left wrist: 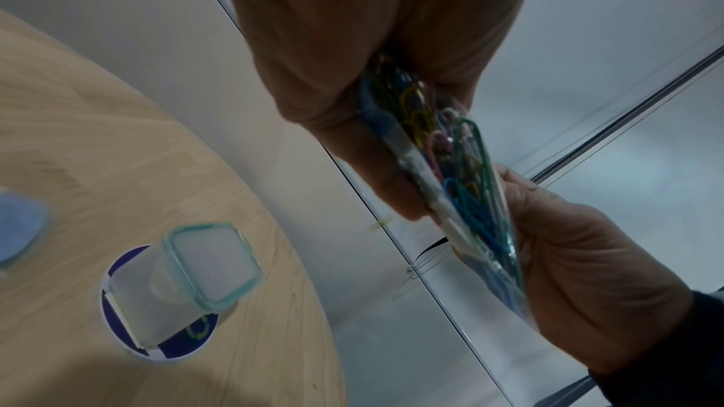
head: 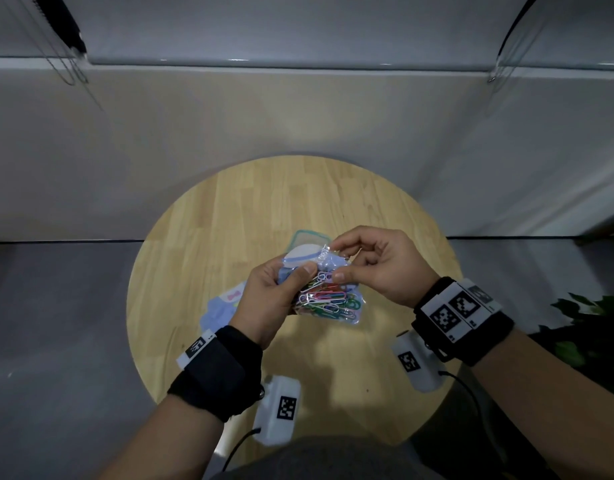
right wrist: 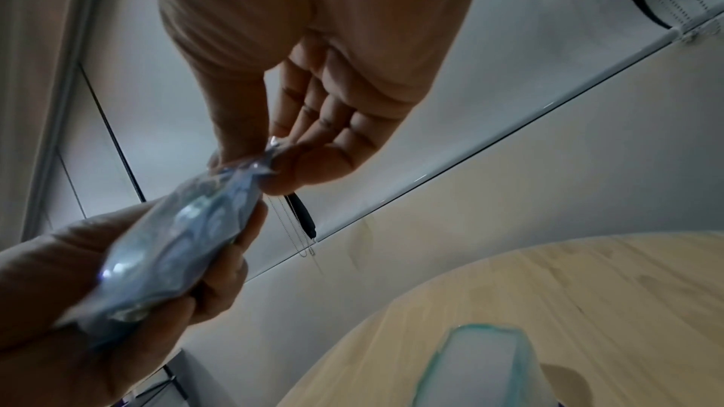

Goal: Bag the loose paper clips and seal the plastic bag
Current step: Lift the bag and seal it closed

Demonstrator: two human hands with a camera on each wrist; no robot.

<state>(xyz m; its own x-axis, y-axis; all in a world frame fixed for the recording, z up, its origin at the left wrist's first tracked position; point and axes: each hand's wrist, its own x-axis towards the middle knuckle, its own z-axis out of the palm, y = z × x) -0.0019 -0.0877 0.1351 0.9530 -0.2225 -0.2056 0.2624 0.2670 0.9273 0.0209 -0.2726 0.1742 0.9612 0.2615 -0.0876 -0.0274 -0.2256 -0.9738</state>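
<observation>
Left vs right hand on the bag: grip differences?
The left hand wraps the plastic bag's body, thumb by the paper clips; the right hand only pinches its top edge. Left fingers lie behind the bag; right's spare fingers are off it. Both hold it above the table.

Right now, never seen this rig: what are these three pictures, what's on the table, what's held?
No robot: a person's two bare hands, each wrist wearing a black band and a white camera box. The large picture comes from a head-worn camera looking down; the other two look along each wrist toward the fingers. The left hand grips the body of a clear plastic bag full of coloured paper clips; the right hand pinches its top edge. They hold it above a round wooden table. On the table are a clear container with a teal rim and some pale blue flat items. Whether the bag is sealed, I cannot tell.
</observation>
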